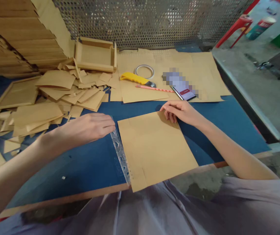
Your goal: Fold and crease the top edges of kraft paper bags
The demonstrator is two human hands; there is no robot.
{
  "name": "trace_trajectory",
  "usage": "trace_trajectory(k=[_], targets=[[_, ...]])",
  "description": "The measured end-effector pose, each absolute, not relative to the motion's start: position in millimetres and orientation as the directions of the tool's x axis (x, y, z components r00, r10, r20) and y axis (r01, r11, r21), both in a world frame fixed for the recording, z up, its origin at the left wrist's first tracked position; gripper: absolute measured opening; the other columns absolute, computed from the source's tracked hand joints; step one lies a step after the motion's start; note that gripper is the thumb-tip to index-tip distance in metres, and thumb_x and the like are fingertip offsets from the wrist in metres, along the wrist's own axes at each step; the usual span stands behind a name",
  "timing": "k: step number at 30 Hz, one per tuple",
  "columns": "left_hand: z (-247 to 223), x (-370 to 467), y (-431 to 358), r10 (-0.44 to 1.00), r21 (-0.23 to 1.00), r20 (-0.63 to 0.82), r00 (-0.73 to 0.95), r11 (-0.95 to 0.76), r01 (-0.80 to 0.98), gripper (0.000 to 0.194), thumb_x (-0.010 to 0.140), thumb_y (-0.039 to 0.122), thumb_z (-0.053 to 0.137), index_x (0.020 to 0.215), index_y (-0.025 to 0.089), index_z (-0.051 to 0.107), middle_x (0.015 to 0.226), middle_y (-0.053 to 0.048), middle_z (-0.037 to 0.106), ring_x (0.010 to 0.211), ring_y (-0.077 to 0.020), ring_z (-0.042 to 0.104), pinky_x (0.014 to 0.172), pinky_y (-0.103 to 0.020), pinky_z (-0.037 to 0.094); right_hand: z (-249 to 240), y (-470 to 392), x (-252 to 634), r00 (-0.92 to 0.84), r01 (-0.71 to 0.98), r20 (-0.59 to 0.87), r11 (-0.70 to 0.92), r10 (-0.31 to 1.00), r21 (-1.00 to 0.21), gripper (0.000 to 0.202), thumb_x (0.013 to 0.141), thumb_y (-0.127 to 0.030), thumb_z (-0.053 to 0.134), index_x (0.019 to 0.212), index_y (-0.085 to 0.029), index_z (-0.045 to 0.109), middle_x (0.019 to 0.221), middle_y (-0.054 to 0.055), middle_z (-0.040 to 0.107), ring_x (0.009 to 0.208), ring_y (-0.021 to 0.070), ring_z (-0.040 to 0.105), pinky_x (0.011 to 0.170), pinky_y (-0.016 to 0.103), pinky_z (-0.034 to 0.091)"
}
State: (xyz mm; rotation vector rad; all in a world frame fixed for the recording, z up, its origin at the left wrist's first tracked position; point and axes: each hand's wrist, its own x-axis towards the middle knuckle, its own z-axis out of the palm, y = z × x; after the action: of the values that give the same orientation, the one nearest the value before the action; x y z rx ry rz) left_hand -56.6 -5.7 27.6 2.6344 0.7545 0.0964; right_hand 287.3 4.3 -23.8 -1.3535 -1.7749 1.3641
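A clear plastic stencil ruler point(120, 153) lies along the left edge of a tan cardboard sheet point(154, 147). My left hand point(96, 127) is closed over the ruler's far end. My right hand point(176, 111) is at the sheet's upper right corner, fingers curled against it; part of the grip is hidden. The sheet's near edge sticks out past the table edge. Farther back lie a yellow utility knife point(136, 78), a pink patterned pencil point(154, 88), a roll of tape point(144, 71) and a phone point(182, 86).
Cut cardboard scraps point(39, 114) pile up on the left of the blue table point(88, 166). Behind them are an open cardboard tray point(94, 57) and tall stacked cardboard point(17, 36). Flat sheets point(198, 65) cover the back, before a perforated metal panel point(135, 24). A red stool point(242, 24) stands beyond.
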Motion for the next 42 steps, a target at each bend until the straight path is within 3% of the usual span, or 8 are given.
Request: trace_trajectory(k=[5, 9, 12, 15, 20, 24, 31, 42], targets=[[28.5, -85.9, -4.6, 0.541, 0.354, -0.007, 0.841, -0.785, 0.509, 0.043, 0.088, 0.023, 0.036, 0.111, 0.032, 0.071, 0.116, 0.001, 0.071, 0.111, -0.0231, 0.062, 0.103, -0.046, 0.047, -18.4, 0.1, 284.5, -0.390, 0.475, -0.117, 0.091, 0.913, -0.875, 0.033, 0.085, -0.052, 0.063, 0.086, -0.018, 0.065, 0.069, 0.003, 0.063, 0.056, 0.0129, 0.056, 0.051, 0.027, 0.043], [26.0, -94.7, -0.5, 0.597, 0.208, -0.062, 0.800, -0.776, 0.595, 0.039, 0.091, 0.021, 0.036, 0.111, 0.022, 0.070, 0.121, -0.003, 0.069, 0.116, -0.0234, 0.061, 0.105, -0.043, 0.045, -11.3, -1.8, 276.8, -0.436, 0.641, 0.064, 0.360, 0.898, -0.679, 0.040, 0.080, -0.057, 0.066, 0.095, -0.020, 0.065, 0.097, 0.010, 0.068, 0.087, 0.0243, 0.063, 0.074, 0.037, 0.049], [21.6, -76.1, -1.8, 0.680, 0.288, 0.021, 0.733, -0.706, 0.647, 0.036, 0.096, 0.029, 0.037, 0.114, 0.020, 0.067, 0.118, -0.006, 0.069, 0.106, -0.0213, 0.065, 0.096, -0.035, 0.049, -7.4, 1.4, 271.0, -0.529, 0.735, 0.011, 0.465, 0.849, -0.494, 0.062, 0.073, -0.067, 0.067, 0.112, -0.019, 0.059, 0.121, 0.015, 0.060, 0.113, 0.0335, 0.056, 0.090, 0.046, 0.046], [13.7, -48.3, -3.2, 0.740, 0.392, 0.008, 0.673, -0.621, 0.678, 0.041, 0.097, 0.041, 0.044, 0.123, 0.015, 0.061, 0.121, -0.011, 0.066, 0.108, -0.0243, 0.063, 0.095, -0.037, 0.049, -2.6, 8.0, 267.2, -0.566, 0.777, -0.116, 0.482, 0.816, -0.404, 0.070, 0.068, -0.071, 0.068, 0.113, -0.019, 0.055, 0.122, 0.016, 0.058, 0.112, 0.0350, 0.055, 0.087, 0.045, 0.046], [2.2, -19.8, 3.4, 0.731, 0.478, 0.017, 0.682, -0.605, 0.637, 0.050, 0.084, 0.047, 0.066, 0.121, 0.013, 0.061, 0.122, -0.011, 0.064, 0.114, -0.0271, 0.058, 0.099, -0.038, 0.045, 6.2, 15.6, 263.9, -0.642, 0.737, -0.233, 0.505, 0.730, -0.448, 0.038, 0.077, -0.056, 0.068, 0.085, -0.021, 0.057, 0.094, 0.007, 0.063, 0.086, 0.0247, 0.059, 0.068, 0.033, 0.043], [3.1, -14.0, 10.3, 0.750, 0.634, -0.049, 0.660, -0.487, 0.600, 0.029, 0.085, 0.042, 0.065, 0.098, 0.017, 0.070, 0.097, -0.004, 0.073, 0.086, -0.0182, 0.066, 0.078, -0.027, 0.049, 3.2, 12.5, 262.9, -0.687, 0.659, -0.145, 0.527, 0.712, -0.537, 0.018, 0.087, -0.038, 0.060, 0.083, -0.020, 0.061, 0.091, 0.005, 0.065, 0.083, 0.0203, 0.060, 0.071, 0.031, 0.043], [3.9, -14.9, 16.2, 0.790, 0.769, -0.084, 0.608, -0.337, 0.544, 0.028, 0.084, 0.042, 0.061, 0.085, 0.017, 0.075, 0.081, -0.002, 0.075, 0.071, -0.0152, 0.064, 0.063, -0.023, 0.046, -3.4, 10.2, 265.1, -0.683, 0.633, -0.109, 0.511, 0.723, -0.582, 0.016, 0.086, -0.035, 0.063, 0.086, -0.020, 0.066, 0.093, 0.005, 0.068, 0.084, 0.0193, 0.062, 0.073, 0.030, 0.043], [4.1, -14.8, 11.6, 0.800, 0.749, -0.056, 0.598, -0.362, 0.555, 0.020, 0.082, 0.037, 0.065, 0.081, 0.019, 0.075, 0.080, 0.000, 0.076, 0.073, -0.0146, 0.067, 0.067, -0.022, 0.047, -5.1, 12.2, 268.6, -0.662, 0.588, -0.037, 0.488, 0.749, -0.646, 0.025, 0.093, -0.034, 0.053, 0.089, -0.017, 0.071, 0.091, 0.006, 0.073, 0.076, 0.0165, 0.063, 0.068, 0.028, 0.044]])
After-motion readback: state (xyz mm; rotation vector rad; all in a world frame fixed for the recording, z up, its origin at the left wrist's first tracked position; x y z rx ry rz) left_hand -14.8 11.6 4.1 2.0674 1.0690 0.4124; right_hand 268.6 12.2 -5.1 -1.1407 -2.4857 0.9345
